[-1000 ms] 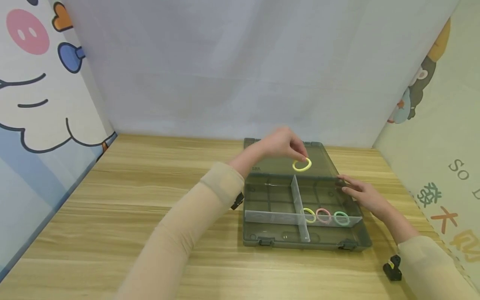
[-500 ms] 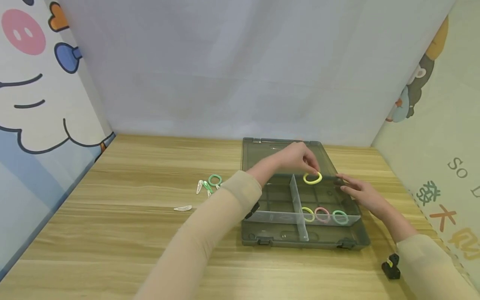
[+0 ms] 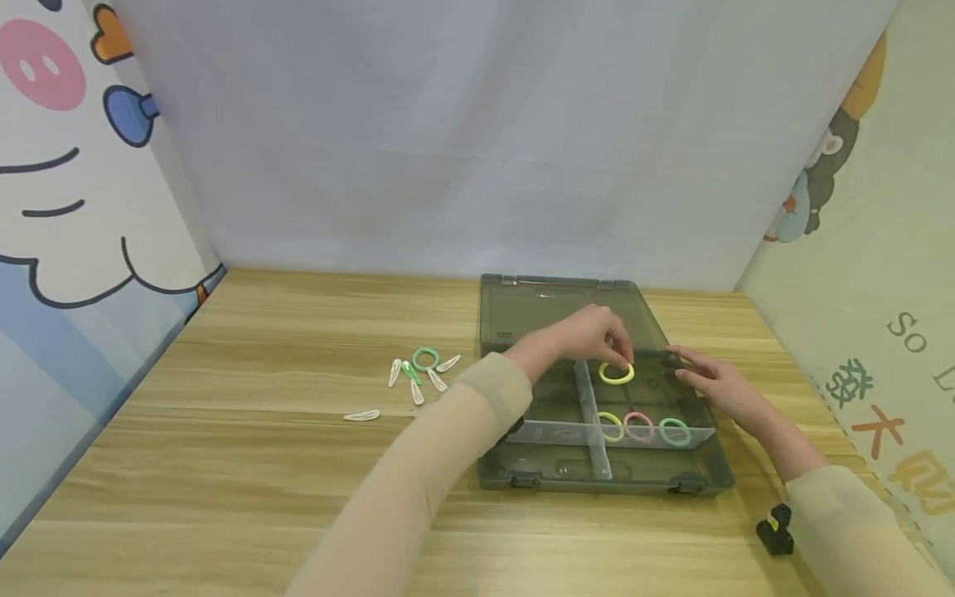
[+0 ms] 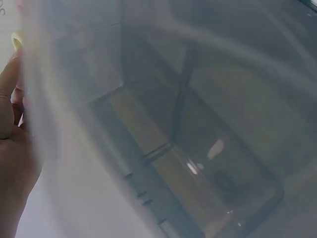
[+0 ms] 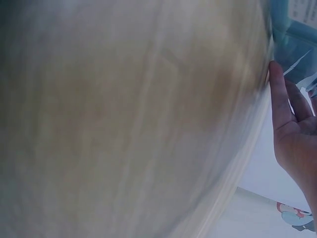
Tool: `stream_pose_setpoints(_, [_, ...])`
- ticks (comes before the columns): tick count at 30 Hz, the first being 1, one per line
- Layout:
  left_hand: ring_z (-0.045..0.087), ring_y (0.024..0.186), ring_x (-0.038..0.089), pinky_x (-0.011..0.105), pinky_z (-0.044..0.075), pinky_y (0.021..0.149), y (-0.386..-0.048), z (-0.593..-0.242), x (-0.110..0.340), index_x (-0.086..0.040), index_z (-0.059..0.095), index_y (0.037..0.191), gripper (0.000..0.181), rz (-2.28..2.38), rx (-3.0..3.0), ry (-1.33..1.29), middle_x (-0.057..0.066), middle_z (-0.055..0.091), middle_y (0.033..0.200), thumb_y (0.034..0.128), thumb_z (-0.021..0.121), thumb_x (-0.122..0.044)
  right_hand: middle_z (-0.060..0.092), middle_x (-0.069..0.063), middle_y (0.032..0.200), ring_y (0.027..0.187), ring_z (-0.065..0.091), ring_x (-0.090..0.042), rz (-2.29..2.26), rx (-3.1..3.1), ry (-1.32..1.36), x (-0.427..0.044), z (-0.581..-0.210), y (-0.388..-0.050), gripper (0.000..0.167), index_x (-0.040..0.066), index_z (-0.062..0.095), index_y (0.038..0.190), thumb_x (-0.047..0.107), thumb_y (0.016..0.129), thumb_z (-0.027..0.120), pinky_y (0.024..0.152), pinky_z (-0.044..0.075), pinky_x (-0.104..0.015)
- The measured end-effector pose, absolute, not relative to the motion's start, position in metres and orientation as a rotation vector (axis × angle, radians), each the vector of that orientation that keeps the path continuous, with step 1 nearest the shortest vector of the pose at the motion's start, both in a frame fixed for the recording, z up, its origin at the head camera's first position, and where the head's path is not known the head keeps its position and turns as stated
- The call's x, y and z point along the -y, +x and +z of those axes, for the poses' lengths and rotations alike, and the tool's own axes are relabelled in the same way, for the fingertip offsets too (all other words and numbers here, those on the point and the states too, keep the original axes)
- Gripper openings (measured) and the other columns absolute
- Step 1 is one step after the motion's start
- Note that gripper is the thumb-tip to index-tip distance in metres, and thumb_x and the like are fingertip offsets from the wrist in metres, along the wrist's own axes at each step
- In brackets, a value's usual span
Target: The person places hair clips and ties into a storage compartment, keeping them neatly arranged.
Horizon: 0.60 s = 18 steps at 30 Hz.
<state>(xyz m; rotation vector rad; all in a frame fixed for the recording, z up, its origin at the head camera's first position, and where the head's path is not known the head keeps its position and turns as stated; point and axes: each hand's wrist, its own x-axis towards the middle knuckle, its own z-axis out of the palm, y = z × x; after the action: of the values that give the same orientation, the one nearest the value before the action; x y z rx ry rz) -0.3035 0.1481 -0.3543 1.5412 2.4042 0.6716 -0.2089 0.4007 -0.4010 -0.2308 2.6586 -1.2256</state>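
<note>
The left hand (image 3: 592,336) pinches a yellow ring (image 3: 617,375) over the back right compartment of a grey see-through box (image 3: 606,489). In the left wrist view, that hand (image 4: 15,114) holds a bit of yellow (image 4: 17,41) at the far left edge. A second yellow ring (image 3: 612,426), a pink ring (image 3: 639,427) and a green ring (image 3: 675,432) stand in a row by the front divider. At the box's right side the right hand (image 3: 727,390) rests with fingers extended; the right wrist view shows the hand (image 5: 297,129) touching the edge.
Left of the box lie several hair clips (image 3: 395,373) around another green ring (image 3: 426,359), and a single white clip (image 3: 361,415) lies nearer the front. The box's lid (image 3: 559,303) lies back towards the curtain. A black device (image 3: 776,531) is at the right wrist.
My left hand has moved right and lower with the yellow ring, from above the lid to over the compartment. Clips and a green ring have come into sight. My right hand stays by the box.
</note>
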Motion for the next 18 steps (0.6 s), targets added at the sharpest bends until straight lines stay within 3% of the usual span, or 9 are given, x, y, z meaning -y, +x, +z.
stream_pose_setpoints(8, [0.061, 0.089, 0.002, 0.011, 0.045, 0.078, -0.303, -0.370, -0.149, -0.018, 0.076, 0.091, 0.012, 0.562, -2.389, 1.542, -0.006, 0.068, 0.096, 0.0827, 0.072, -0.026, 0.022, -0.026, 0.151, 0.130, 0.031, -0.052, -1.210, -2.673, -0.225, -0.400, -0.400, -0.208, 0.056, 0.010, 0.025, 0.149, 0.036, 0.101, 0.041, 0.090, 0.039, -0.067])
stream_pose_setpoints(18, [0.059, 0.084, 0.001, 0.013, 0.044, 0.077, -0.299, -0.381, -0.154, -0.021, 0.076, 0.089, 0.013, 0.387, -2.431, 1.612, -0.010, 0.067, 0.091, 0.0812, 0.072, -0.030, 0.022, -0.025, 0.151, 0.130, 0.030, -0.052, -1.216, -2.679, -0.212, -0.398, -0.399, -0.208, 0.056, 0.009, 0.026, 0.149, 0.034, 0.101, 0.043, 0.090, 0.040, -0.065])
